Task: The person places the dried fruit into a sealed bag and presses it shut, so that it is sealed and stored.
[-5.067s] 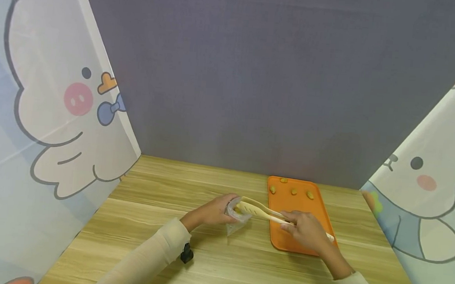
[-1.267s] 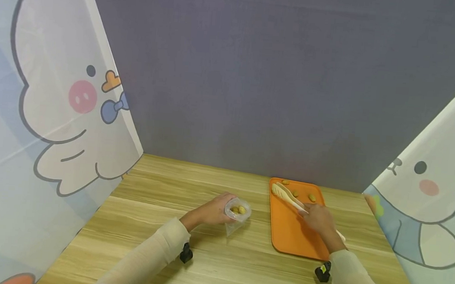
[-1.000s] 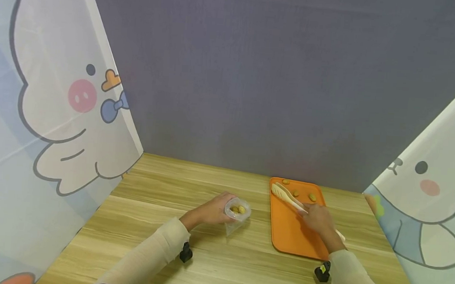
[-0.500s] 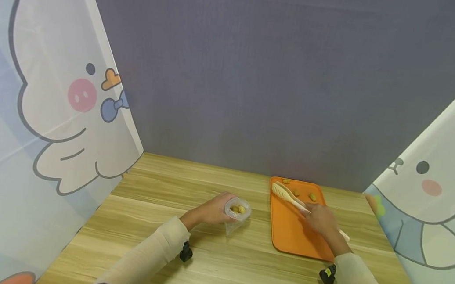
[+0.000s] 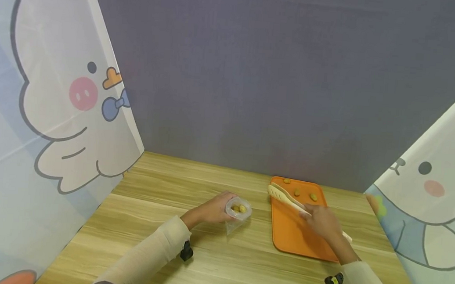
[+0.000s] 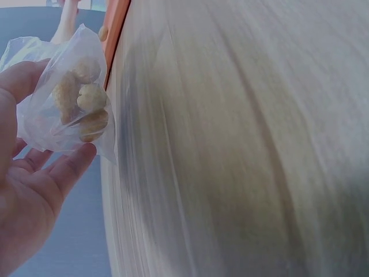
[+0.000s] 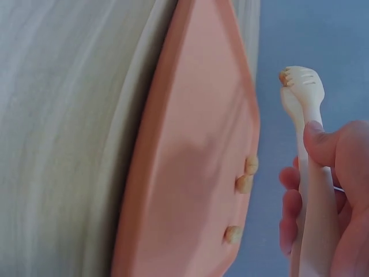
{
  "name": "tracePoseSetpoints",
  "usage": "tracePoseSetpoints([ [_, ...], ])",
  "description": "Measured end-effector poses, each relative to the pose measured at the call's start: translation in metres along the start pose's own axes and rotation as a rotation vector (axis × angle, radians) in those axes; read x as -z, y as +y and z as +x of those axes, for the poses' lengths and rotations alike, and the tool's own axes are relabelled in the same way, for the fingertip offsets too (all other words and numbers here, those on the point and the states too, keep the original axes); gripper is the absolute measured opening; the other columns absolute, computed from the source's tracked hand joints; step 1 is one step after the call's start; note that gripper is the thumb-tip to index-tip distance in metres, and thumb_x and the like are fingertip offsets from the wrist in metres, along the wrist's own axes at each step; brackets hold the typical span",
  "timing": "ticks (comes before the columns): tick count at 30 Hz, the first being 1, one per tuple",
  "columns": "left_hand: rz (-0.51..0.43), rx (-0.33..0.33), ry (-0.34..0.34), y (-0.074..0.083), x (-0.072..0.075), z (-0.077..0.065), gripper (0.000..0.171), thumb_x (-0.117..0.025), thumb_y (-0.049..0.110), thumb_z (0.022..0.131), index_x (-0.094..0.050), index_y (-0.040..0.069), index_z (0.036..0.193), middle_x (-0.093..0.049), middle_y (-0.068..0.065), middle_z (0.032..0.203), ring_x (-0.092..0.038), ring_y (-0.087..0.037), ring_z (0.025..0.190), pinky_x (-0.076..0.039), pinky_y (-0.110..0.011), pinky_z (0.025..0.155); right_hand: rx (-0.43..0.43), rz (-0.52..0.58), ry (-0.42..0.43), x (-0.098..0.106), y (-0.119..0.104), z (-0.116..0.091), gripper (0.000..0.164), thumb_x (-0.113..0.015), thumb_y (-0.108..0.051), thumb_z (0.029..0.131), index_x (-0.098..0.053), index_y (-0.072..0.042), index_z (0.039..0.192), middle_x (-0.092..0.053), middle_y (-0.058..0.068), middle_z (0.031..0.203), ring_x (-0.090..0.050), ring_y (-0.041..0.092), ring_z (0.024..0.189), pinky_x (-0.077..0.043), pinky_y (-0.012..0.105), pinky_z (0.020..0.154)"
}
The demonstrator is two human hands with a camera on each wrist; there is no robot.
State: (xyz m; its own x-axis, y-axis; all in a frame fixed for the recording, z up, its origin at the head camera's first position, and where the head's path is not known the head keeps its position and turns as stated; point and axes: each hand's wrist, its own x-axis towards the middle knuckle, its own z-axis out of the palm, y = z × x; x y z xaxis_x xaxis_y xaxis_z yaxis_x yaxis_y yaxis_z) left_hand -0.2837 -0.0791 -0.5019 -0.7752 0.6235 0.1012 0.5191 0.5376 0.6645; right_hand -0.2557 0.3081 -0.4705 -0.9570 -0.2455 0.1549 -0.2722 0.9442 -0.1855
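Note:
My left hand point(image 5: 217, 207) holds a clear plastic bag point(image 6: 43, 130) with its mouth upward. Several tan pieces that look like unshelled peanuts point(image 6: 91, 98) lie inside it. My right hand point(image 5: 322, 221) grips cream tongs point(image 7: 314, 190) over the orange tray point(image 5: 296, 235), thumb on one arm and fingers round the other. A small brown piece point(image 7: 283, 77) is pinched between the tong tips, lifted above the tray. On the tray's far part lie three more such pieces, among them one peanut-like piece point(image 5: 313, 197) at the right.
The wood-grain table point(image 5: 161, 185) carries the tray at its right, near the dark grey back panel point(image 5: 231, 80). Printed cartoon curtains point(image 5: 67, 104) stand at both sides. Black wrist cameras point(image 5: 186, 251) hang below the sleeves.
Five seconds ago the tongs were at the bag's mouth; they then went to the tray's far left piece. Now they have lifted it and shifted slightly left. The bag has hardly moved.

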Motion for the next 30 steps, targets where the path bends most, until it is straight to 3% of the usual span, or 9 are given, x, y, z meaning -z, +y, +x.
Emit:
tracePoseSetpoints([
  [4,0.001,0.011,-0.001,0.002,0.001,0.0,0.065,-0.078,0.034,0.088,-0.05,0.01,0.142,-0.055,-0.004,0.136,-0.055,-0.018,0.119,-0.049,-0.04,0.102,0.032,0.019,0.026,0.006,-0.005,-0.005,0.043,-0.069,-0.031,0.096,-0.071,0.0,0.124,-0.072,0.027,0.115,-0.071,0.042,0.082,-0.055,0.051,0.064],
  [8,0.001,0.014,0.003,0.004,0.002,0.0,0.065,-0.079,0.033,0.087,-0.05,0.011,0.141,-0.055,-0.003,0.137,-0.055,-0.018,0.12,-0.049,-0.04,0.102,0.058,0.017,0.053,0.01,-0.009,-0.009,0.041,-0.072,-0.03,0.093,-0.073,-0.002,0.123,-0.074,0.023,0.115,-0.07,0.032,0.074,-0.051,0.041,0.057],
  [14,0.004,0.018,0.006,0.004,0.001,0.001,0.066,-0.079,0.033,0.087,-0.05,0.011,0.142,-0.054,-0.005,0.138,-0.055,-0.019,0.12,-0.049,-0.041,0.102,0.103,0.021,0.068,0.013,-0.02,-0.013,0.041,-0.075,-0.028,0.091,-0.073,-0.003,0.123,-0.075,0.02,0.113,-0.073,0.035,0.085,-0.051,0.036,0.057],
  [23,0.021,-0.004,0.017,0.005,-0.002,0.002,0.064,-0.08,0.027,0.086,-0.051,0.008,0.14,-0.056,-0.007,0.137,-0.056,-0.021,0.121,-0.049,-0.041,0.103,0.092,0.129,0.022,0.016,-0.035,-0.021,0.042,-0.074,-0.027,0.093,-0.071,-0.003,0.128,-0.075,0.02,0.116,-0.074,0.029,0.085,-0.053,0.036,0.061],
  [26,0.019,-0.016,0.018,0.004,-0.002,0.002,0.064,-0.08,0.026,0.086,-0.051,0.007,0.139,-0.056,-0.008,0.138,-0.057,-0.021,0.122,-0.049,-0.041,0.104,0.12,0.12,0.048,0.016,-0.04,-0.023,0.042,-0.076,-0.025,0.091,-0.072,-0.003,0.126,-0.076,0.018,0.112,-0.072,0.022,0.079,-0.057,0.038,0.065],
  [30,0.007,-0.024,0.013,0.003,-0.002,0.003,0.063,-0.08,0.026,0.087,-0.051,0.007,0.14,-0.056,-0.008,0.139,-0.057,-0.022,0.123,-0.049,-0.042,0.105,0.15,0.122,0.064,0.016,-0.047,-0.026,0.041,-0.077,-0.025,0.089,-0.073,-0.004,0.125,-0.078,0.014,0.106,-0.057,0.006,0.063,-0.048,0.027,0.056],
])
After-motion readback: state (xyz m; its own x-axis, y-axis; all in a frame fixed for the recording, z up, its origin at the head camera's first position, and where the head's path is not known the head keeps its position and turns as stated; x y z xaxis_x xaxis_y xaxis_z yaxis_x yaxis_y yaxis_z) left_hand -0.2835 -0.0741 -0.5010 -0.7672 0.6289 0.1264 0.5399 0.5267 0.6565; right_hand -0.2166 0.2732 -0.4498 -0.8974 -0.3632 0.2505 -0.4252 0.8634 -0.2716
